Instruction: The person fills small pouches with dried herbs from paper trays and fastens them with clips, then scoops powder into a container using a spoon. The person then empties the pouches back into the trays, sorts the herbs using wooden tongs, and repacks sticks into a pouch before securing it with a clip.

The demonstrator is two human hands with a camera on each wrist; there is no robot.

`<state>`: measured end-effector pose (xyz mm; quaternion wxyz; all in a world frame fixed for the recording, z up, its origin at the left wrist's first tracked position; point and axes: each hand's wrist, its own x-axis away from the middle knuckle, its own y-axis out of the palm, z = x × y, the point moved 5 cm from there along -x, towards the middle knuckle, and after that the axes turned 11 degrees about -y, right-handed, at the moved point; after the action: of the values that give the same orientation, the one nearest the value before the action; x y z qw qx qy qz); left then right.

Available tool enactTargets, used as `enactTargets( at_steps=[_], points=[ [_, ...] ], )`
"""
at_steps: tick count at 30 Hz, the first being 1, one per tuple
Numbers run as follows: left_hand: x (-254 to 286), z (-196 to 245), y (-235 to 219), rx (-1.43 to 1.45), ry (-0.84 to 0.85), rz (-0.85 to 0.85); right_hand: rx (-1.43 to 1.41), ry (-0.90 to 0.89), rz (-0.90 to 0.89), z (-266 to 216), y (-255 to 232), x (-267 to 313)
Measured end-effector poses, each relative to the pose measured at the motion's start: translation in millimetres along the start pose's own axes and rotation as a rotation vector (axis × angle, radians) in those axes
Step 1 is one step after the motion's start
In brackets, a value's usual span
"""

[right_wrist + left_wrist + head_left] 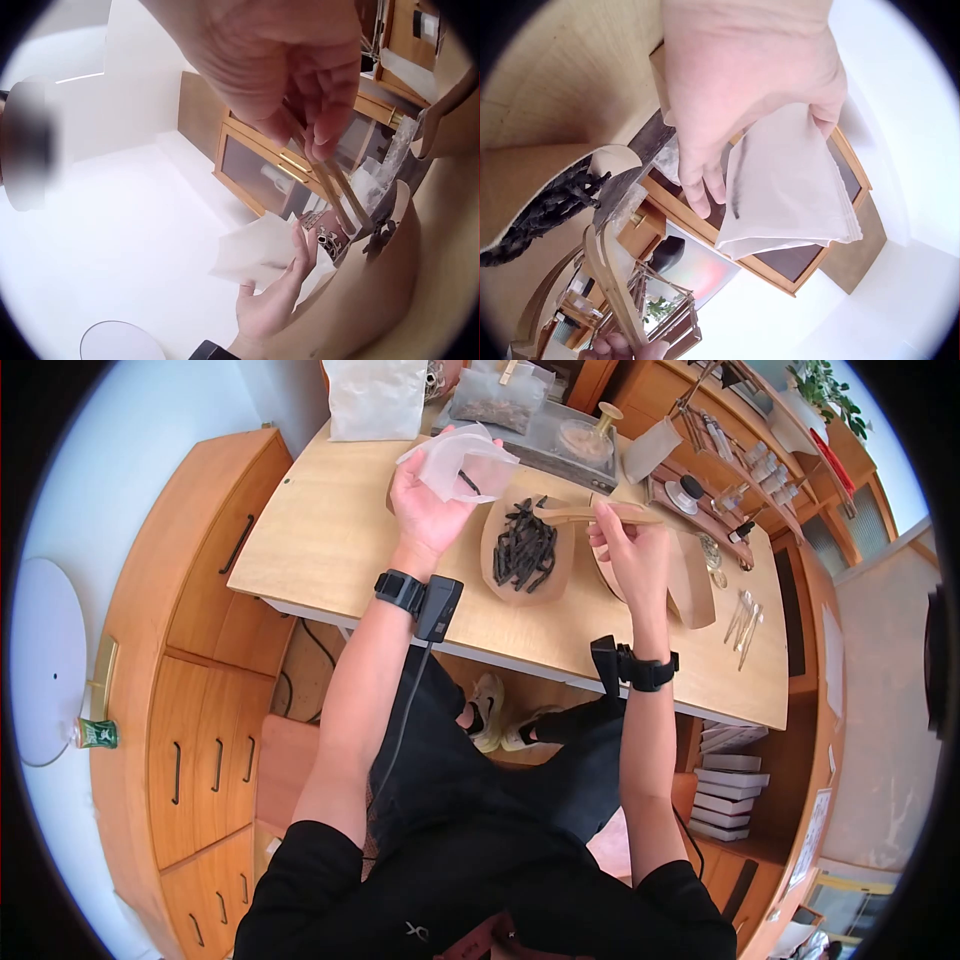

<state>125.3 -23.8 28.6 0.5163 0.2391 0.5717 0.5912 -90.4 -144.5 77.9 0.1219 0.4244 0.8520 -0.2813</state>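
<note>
My left hand (428, 510) holds up a translucent white paper bag (452, 460), its thumb and fingers on either side. One dark strip (736, 180) shows through the bag's wall. Between the thumb and fingers of my right hand (637, 550) are wooden tongs (572, 514), also seen in the right wrist view. Their tips are over the near brown paper tray (562, 565), which holds a heap of dark, dried, stick-like pieces (523, 548). Nothing shows between the tong tips.
Another brown paper tray (690, 585) stands under my right wrist. Behind are a grey tray (590, 473) with a brass-handled tool, a white bag (376, 400) and a wooden rack (735, 460) with small bottles. Several slim metal tools (745, 625) lie at the table's right.
</note>
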Motion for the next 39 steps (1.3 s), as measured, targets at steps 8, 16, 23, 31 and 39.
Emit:
enactTargets(
  at_steps=[8, 16, 23, 31, 39],
  points=[
    [0, 0, 1, -0.002, -0.006, -0.008, 0.038, 0.055, 0.006, 16, 15, -12],
    [-1, 1, -3, 0.023, -0.002, -0.019, -0.166, -0.027, 0.079, 8, -9, 6],
    [0, -3, 2, 0.025, -0.058, -0.027, -0.353, -0.384, 0.247, -71, -23, 29],
    [-3, -2, 0, -0.019, -0.098, -0.006, -0.195, -0.668, 0.087, -88, 18, 22],
    [0, -4, 5, -0.063, -0.062, -0.023, -0.21, -0.506, -0.053, -66, 23, 16]
  ],
)
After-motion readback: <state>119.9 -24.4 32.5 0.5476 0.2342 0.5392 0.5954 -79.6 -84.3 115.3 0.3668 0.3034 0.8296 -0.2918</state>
